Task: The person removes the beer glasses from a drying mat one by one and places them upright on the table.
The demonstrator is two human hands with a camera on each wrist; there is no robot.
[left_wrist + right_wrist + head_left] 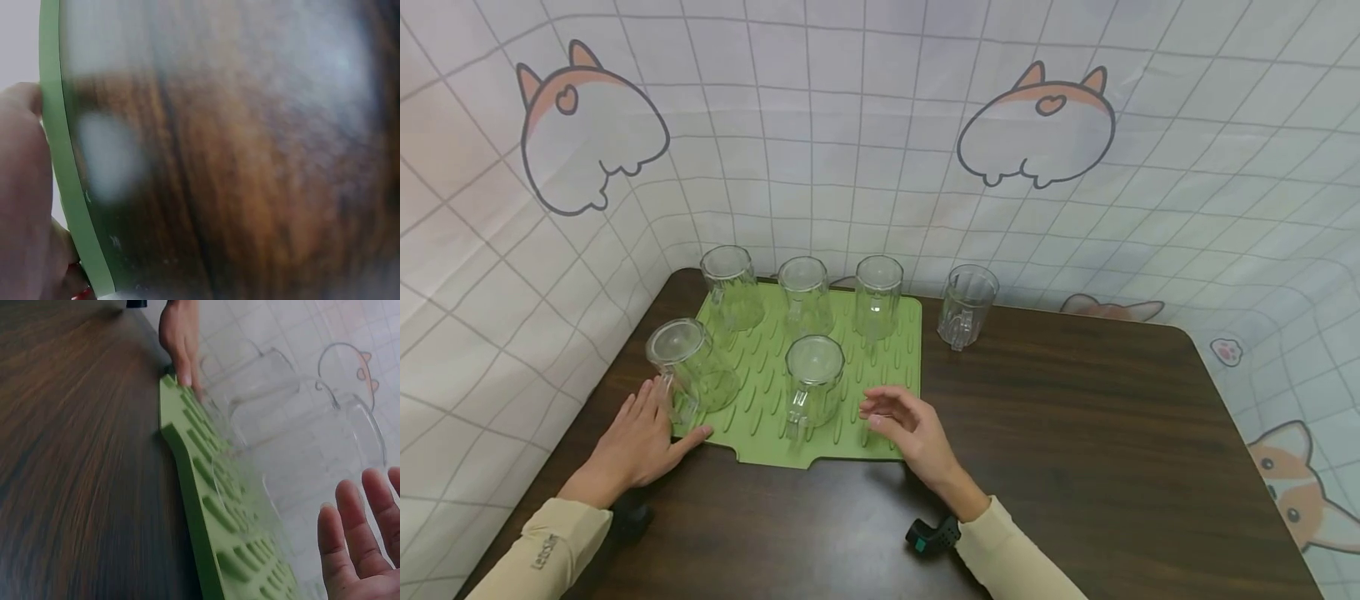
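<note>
A green ribbed drying mat (775, 452) bears several clear glass mugs, pale solid-looking discs at their tops. My left hand (638, 437) lies at the mat's front left corner, fingers extended beside the front left mug (711, 383) and thumb on the mat's edge. Its fingertips overlap that mug's handle in the head view. In the left wrist view the mat's green edge (62, 144) runs alongside the hand. Over the mat's front right part is my right hand (917, 433), fingers loosely bent and holding nothing. The front middle mug (823, 400) stands left of it.
Three mugs line the back of the mat, including the back right one (877, 304). Another clear mug (968, 304), open rim up, stands on the dark wooden table (1075, 433) right of the mat. A gridded cloth (865, 150) hangs behind and at both sides.
</note>
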